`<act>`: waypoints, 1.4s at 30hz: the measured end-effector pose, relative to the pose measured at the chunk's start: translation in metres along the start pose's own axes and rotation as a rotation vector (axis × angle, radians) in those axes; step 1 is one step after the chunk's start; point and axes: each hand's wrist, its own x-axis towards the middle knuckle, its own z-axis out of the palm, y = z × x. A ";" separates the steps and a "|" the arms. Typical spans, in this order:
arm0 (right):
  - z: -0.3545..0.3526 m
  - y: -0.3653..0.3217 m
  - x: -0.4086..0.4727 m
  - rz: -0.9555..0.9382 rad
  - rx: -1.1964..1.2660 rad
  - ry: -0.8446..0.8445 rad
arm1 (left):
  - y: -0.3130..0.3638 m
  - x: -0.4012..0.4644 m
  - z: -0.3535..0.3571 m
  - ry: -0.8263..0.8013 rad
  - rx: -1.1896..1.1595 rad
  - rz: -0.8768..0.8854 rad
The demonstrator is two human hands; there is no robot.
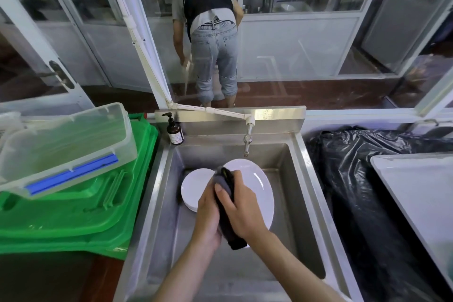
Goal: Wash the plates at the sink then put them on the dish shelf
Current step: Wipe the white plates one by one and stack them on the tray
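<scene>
Over the steel sink (301, 193), both my hands work a dark grey cloth (226, 203). My left hand (208, 213) grips the cloth from the left, thumb on top. My right hand (245, 211) curls round it from the right. Behind and under the hands a large white plate (259, 184) leans tilted in the basin. A stack of smaller white plates (196, 186) rests to its left against the sink wall. The tap (247, 141) hangs above the plates; no water stream is visible.
A brown soap pump bottle (174, 131) stands on the sink's back left corner. Green plastic lids (81, 206) and a clear tub (63, 144) lie left. A black bin bag (367, 179) and white tray (421, 193) are right. A person (210, 39) bends behind the glass.
</scene>
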 end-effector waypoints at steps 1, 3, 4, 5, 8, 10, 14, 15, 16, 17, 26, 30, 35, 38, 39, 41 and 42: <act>-0.003 0.000 0.002 -0.018 -0.005 -0.027 | 0.000 0.000 0.001 0.002 -0.018 -0.001; -0.013 0.001 0.014 -0.002 -0.048 0.016 | -0.001 -0.002 0.004 0.002 -0.023 0.020; -0.018 -0.001 0.020 0.038 -0.055 0.076 | -0.002 -0.005 0.006 -0.008 -0.020 0.035; -0.021 -0.003 0.025 0.085 -0.041 0.148 | -0.001 -0.008 0.008 -0.024 -0.010 0.050; -0.015 -0.015 0.022 0.140 0.029 0.243 | 0.002 -0.004 0.012 -0.044 -0.002 0.054; -0.005 -0.021 0.010 0.095 0.044 0.162 | 0.002 0.003 0.011 -0.014 -0.083 0.005; -0.008 -0.022 0.018 0.044 0.002 0.044 | 0.001 0.007 0.010 -0.010 -0.168 -0.042; -0.011 -0.023 0.025 0.042 -0.024 0.065 | 0.003 0.005 0.012 -0.007 -0.132 -0.026; -0.014 -0.024 0.030 0.050 -0.033 0.120 | 0.005 0.003 0.013 -0.020 -0.099 0.000; -0.016 -0.026 0.034 0.066 -0.024 0.196 | 0.009 0.002 0.016 -0.042 -0.064 0.022; -0.005 -0.015 0.012 0.052 -0.089 -0.084 | 0.032 0.025 -0.003 0.171 -0.099 0.095; -0.032 0.011 0.018 0.110 -0.327 -0.018 | 0.048 0.021 -0.011 0.181 -0.083 0.126; -0.027 0.015 0.014 0.170 -0.304 0.072 | 0.047 0.015 -0.008 0.196 -0.020 0.202; -0.013 0.004 -0.008 0.027 -0.239 -0.086 | 0.049 0.017 -0.009 0.233 -0.029 0.204; -0.014 0.004 -0.013 -0.019 -0.248 -0.114 | 0.050 0.016 -0.009 0.233 -0.035 0.200; -0.023 0.009 -0.013 -0.045 -0.291 -0.108 | 0.049 0.013 -0.009 0.213 -0.052 0.183; -0.030 0.014 -0.010 -0.031 -0.330 -0.088 | 0.046 0.013 -0.011 0.204 -0.054 0.172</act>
